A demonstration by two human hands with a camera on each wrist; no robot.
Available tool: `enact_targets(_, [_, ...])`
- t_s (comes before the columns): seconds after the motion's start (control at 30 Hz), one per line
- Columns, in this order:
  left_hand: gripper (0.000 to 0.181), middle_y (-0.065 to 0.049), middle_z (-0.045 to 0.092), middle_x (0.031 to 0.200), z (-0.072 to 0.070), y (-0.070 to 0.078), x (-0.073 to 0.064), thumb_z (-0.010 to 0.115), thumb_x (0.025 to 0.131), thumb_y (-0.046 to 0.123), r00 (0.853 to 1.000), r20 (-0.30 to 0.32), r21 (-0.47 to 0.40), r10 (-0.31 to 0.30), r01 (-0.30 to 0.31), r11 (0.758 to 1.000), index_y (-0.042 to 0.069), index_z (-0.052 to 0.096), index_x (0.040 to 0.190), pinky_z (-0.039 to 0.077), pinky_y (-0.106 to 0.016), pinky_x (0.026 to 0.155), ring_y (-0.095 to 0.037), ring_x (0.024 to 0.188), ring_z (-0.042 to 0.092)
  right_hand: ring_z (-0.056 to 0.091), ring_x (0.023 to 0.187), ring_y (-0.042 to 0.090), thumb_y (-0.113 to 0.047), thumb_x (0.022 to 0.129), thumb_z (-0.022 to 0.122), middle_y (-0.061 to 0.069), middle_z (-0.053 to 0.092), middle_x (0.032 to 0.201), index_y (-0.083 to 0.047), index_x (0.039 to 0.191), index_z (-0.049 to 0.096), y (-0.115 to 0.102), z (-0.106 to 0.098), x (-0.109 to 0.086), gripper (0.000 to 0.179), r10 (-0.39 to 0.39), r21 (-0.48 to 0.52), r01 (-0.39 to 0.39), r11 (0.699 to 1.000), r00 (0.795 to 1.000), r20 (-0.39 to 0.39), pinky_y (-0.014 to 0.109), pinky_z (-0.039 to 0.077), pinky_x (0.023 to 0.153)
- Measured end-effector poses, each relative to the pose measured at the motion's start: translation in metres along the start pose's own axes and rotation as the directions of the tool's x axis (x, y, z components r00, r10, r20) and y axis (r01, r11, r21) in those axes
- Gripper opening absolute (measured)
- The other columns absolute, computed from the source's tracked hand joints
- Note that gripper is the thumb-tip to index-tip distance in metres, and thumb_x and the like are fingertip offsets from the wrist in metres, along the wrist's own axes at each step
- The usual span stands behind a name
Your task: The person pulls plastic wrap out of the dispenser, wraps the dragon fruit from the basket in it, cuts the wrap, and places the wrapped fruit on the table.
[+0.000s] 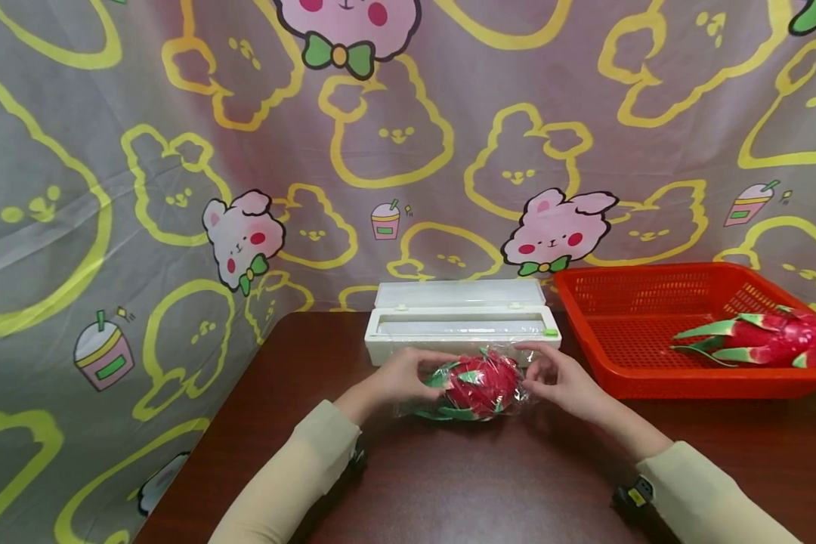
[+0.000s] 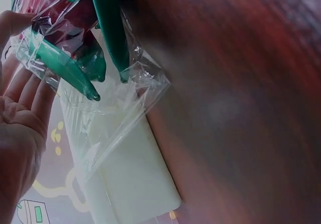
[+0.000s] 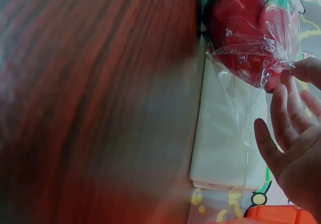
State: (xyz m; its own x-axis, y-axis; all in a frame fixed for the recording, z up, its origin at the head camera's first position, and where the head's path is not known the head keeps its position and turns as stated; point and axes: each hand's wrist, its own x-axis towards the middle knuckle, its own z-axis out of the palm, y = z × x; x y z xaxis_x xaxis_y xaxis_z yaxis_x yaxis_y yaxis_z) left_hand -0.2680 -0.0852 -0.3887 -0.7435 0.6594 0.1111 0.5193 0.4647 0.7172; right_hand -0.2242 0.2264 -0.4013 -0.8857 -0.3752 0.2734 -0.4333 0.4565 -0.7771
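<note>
A red dragon fruit with green-tipped scales [image 1: 481, 384] lies on its side on the table, loosely covered in clear cling film [image 2: 143, 86]. My left hand [image 1: 408, 375] grips its left end, thumb on the near side and fingers behind. At the fruit's right end, my right hand [image 1: 563, 380] pinches the film [image 3: 271, 58] between thumb and a fingertip, its other fingers spread apart. Loose film hangs past both ends of the fruit. Just behind stands a white cling film dispenser [image 1: 442, 351] with its lid raised.
An orange-red plastic basket [image 1: 693, 384] sits at the right with a second dragon fruit [image 1: 782, 338] inside. Behind the dark brown wooden table [image 1: 462, 483] hangs a curtain [image 1: 449, 204] with cartoon bunnies, which also runs along the left side.
</note>
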Motion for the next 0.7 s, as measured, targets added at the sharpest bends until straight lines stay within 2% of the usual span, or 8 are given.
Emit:
enact_targets(0.17, [0.056,0.003,0.065,0.123,0.000,0.000,0.000,0.081,0.078,0.005,1.000,0.001,-0.042,-0.001,0.001,0.999,0.020,0.065,0.129,0.050,-0.023,0.086,-0.008,0.110,0.060,0.058,0.082,0.020,-0.006,0.082,0.078,0.003,0.064,0.097,-0.011,0.131,0.056,-0.001,0.001,0.001,0.054,-0.057,-0.126,0.051,0.991,0.998,-0.041,0.030,0.053,0.068])
enact_targets(0.33, [0.055,0.003,0.065,0.123,0.000,0.000,0.001,0.080,0.078,0.003,1.000,0.010,-0.070,-0.011,0.012,0.997,0.020,0.065,0.129,0.050,-0.023,0.086,-0.008,0.111,0.060,0.057,0.107,0.029,-0.002,0.084,0.073,0.007,0.061,0.124,-0.012,0.128,0.062,-0.005,0.001,0.000,0.046,-0.134,-0.134,0.124,0.983,0.989,-0.062,0.046,0.054,0.080])
enact_targets(0.4, [0.055,0.003,0.065,0.123,0.000,0.000,0.002,0.080,0.079,0.004,1.000,0.014,-0.080,-0.013,0.014,0.997,0.019,0.065,0.129,0.050,-0.024,0.087,-0.009,0.111,0.060,0.054,0.118,0.029,-0.007,0.084,0.074,0.006,0.058,0.131,-0.014,0.130,0.061,-0.008,0.001,0.000,0.049,-0.164,-0.128,0.157,0.979,0.986,-0.039,0.050,0.052,0.084])
enact_targets(0.5, [0.054,0.002,0.065,0.123,-0.001,0.000,0.002,0.080,0.079,0.005,1.000,0.018,-0.094,-0.018,0.020,0.995,0.019,0.065,0.128,0.050,-0.026,0.088,-0.010,0.111,0.060,0.047,0.127,0.027,-0.019,0.082,0.079,0.001,0.053,0.140,-0.020,0.138,0.056,-0.011,0.002,0.002,0.060,-0.175,-0.123,0.179,0.976,0.984,0.039,0.047,0.051,0.088])
enact_targets(0.6, [0.053,0.003,0.065,0.122,-0.002,-0.001,0.003,0.081,0.078,0.006,0.999,0.022,-0.107,-0.030,0.032,0.994,0.019,0.066,0.128,0.050,-0.026,0.089,-0.010,0.110,0.061,0.045,0.129,0.026,-0.028,0.078,0.082,-0.001,0.048,0.144,-0.026,0.144,0.048,-0.012,0.004,0.003,0.074,-0.131,-0.107,0.144,0.984,0.984,0.120,0.037,0.052,0.088])
enact_targets(0.7, [0.053,0.003,0.065,0.122,-0.002,-0.003,0.004,0.081,0.078,0.006,0.999,0.025,-0.126,-0.040,0.043,0.991,0.020,0.066,0.127,0.050,-0.026,0.088,-0.009,0.110,0.061,0.045,0.127,0.028,-0.027,0.076,0.084,0.002,0.046,0.145,-0.029,0.147,0.044,-0.011,0.005,0.003,0.082,-0.085,-0.090,0.100,0.991,0.983,0.160,0.030,0.052,0.085])
